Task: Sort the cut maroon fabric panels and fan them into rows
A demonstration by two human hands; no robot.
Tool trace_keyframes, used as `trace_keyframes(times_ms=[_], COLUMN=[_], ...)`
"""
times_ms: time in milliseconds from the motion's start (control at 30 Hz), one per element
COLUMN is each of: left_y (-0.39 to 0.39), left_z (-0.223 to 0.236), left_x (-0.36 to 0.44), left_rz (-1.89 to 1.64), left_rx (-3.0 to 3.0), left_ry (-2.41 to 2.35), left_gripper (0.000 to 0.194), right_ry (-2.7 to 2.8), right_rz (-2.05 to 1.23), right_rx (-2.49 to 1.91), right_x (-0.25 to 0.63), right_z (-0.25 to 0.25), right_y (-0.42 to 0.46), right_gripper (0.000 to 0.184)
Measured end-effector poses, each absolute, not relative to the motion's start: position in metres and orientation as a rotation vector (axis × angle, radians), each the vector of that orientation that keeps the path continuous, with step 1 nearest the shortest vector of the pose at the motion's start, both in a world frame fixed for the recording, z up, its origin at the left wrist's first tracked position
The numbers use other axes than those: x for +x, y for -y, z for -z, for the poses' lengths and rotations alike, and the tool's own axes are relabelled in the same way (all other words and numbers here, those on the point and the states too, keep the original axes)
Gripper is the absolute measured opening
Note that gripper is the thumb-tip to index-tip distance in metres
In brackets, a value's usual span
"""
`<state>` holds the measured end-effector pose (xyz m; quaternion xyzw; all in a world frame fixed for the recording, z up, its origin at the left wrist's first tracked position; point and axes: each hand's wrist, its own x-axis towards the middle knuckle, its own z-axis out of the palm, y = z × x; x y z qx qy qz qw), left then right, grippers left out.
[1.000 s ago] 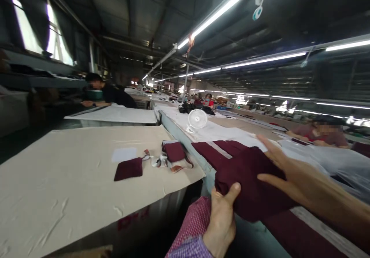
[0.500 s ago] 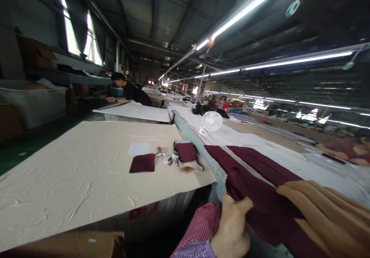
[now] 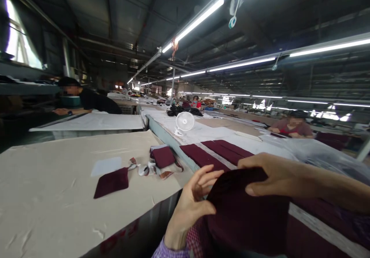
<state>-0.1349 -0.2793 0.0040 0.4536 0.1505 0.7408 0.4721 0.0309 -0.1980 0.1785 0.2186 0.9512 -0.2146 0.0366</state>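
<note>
A dark maroon fabric piece (image 3: pixel 248 208) is raised in front of me, its lower part hanging by the table edge. My right hand (image 3: pixel 271 175) pinches its top edge, thumb on the near side and fingers behind. At the fabric's left edge is my left hand (image 3: pixel 190 204), open, with fingers and thumb apart; its thumb tip meets the cloth. More maroon fabric strips (image 3: pixel 202 155) lie on the white-covered table beyond, a pale band running between them.
Left stands a cream-covered surface (image 3: pixel 58 211) with a maroon square (image 3: pixel 111 182), a white patch (image 3: pixel 106 166), a maroon bundle (image 3: pixel 163 157) and patterned ribbon (image 3: pixel 147 169). A small white fan (image 3: pixel 185 122) is ahead. Co-workers sit or lean left (image 3: pixel 98 102) and right (image 3: pixel 291 125).
The maroon fabric has been lifted off the table. My right hand has moved left and now grips its top edge; my left hand has loosened from its grip. The view has turned right.
</note>
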Motion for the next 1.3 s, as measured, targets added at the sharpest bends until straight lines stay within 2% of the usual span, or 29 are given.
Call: trace_keyframes(times_ms=[67, 133, 200, 300, 400, 533, 600, 667, 733, 767, 800, 833, 933, 967, 1000, 1033, 1067, 1167, 1200, 1233, 1300], left_y=[0.283, 0.283, 0.282, 0.281, 0.284, 0.287, 0.287, 0.287, 0.285, 0.284, 0.284, 0.284, 0.285, 0.286, 0.286, 0.286, 0.285, 0.283, 0.283, 0.283, 0.286], left_z=[-0.007, -0.011, -0.014, -0.019, -0.021, -0.021, -0.021, -0.020, -0.019, -0.018, -0.018, -0.017, -0.013, -0.012, -0.011, -0.010, -0.009, -0.010, -0.012, -0.013, -0.016], left_x=[-0.127, -0.113, -0.101, -0.096, -0.098, -0.094, -0.090, -0.089, -0.090, -0.091, -0.091, -0.092, -0.091, -0.091, -0.091, -0.092, -0.093, -0.097, -0.097, -0.096, -0.093], left_rz=[-1.754, -1.803, -1.891, -2.005, -2.145, -2.354, -2.371, -2.243, -2.045, -1.981, -1.969, -2.012, -2.318, -2.399, -2.438, -2.438, -2.395, -2.101, -2.051, -2.071, -2.323], left_rx=[1.099, 0.921, 0.705, 0.524, 0.550, 0.677, 0.608, 0.479, 0.383, 0.375, 0.388, 0.413, 0.456, 0.444, 0.430, 0.411, 0.394, 0.388, 0.387, 0.399, 0.511], left_ry=[-0.507, -0.598, -0.565, -0.518, -0.700, -1.103, -1.024, -0.737, -0.474, -0.412, -0.414, -0.475, -0.834, -0.930, -0.970, -0.937, -0.843, -0.497, -0.464, -0.508, -0.760], left_gripper=[0.073, 0.047, 0.036, 0.037, 0.037, 0.029, 0.028, 0.032, 0.037, 0.038, 0.037, 0.035, 0.030, 0.030, 0.031, 0.033, 0.036, 0.051, 0.051, 0.047, 0.026], right_ry=[-2.975, -3.113, -3.243, -3.189, -3.083, -3.191, -3.372, -3.673, -3.830, -3.846, -3.854, -3.848, -3.473, -3.328, -3.305, -3.415, -3.613, -3.957, -3.949, -3.957, -3.947], right_rz=[0.440, 0.478, 0.782, 1.362, 1.490, 1.279, 1.060, 0.588, 0.022, -0.101, -0.044, 0.188, 1.214, 1.365, 1.367, 1.220, 0.920, -0.344, -0.534, -0.496, 0.072], right_rx=[0.616, 0.580, 0.588, 0.621, 0.685, 0.900, 0.886, 0.597, 0.099, -0.048, -0.047, 0.096, 0.654, 0.716, 0.715, 0.682, 0.593, -0.054, -0.201, -0.196, 0.165], right_x=[0.025, 0.021, 0.021, 0.024, 0.023, 0.016, 0.015, 0.018, 0.021, 0.022, 0.022, 0.021, 0.017, 0.015, 0.014, 0.014, 0.015, 0.019, 0.020, 0.020, 0.019], right_z=[-0.177, -0.175, -0.171, -0.160, -0.143, -0.125, -0.122, -0.121, -0.121, -0.121, -0.120, -0.119, -0.115, -0.114, -0.113, -0.113, -0.113, -0.114, -0.114, -0.113, -0.112], right_y=[0.200, 0.203, 0.204, 0.201, 0.201, 0.209, 0.211, 0.209, 0.205, 0.203, 0.201, 0.201, 0.202, 0.203, 0.204, 0.204, 0.204, 0.200, 0.200, 0.200, 0.204], right_gripper=[0.010, 0.021, 0.034, 0.054, 0.060, 0.046, 0.035, 0.029, 0.030, 0.030, 0.026, 0.022, 0.031, 0.034, 0.037, 0.038, 0.036, 0.028, 0.029, 0.028, 0.025])
